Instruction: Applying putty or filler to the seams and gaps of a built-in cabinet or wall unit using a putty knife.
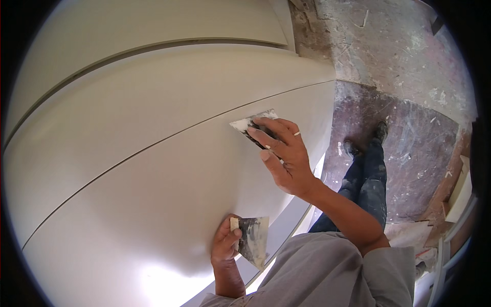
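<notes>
The grey shirt (317, 273) is nearest, at five o'clock; at six, the left hand (223, 245) grips a smeared scraper (253, 238) by its pale edge. The right hand (287, 158), toward three, presses its fingers on another scraper (245, 123) near twelve, beside the dark seam (194, 126); uneven finger pressure could tip a corner and score the pale panel (153, 189).

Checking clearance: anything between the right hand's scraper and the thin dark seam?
Nothing visible: only bare pale surface lies between the scraper in the right hand and the seam. The left hand, holding the other scraper, is lower in view.
</notes>
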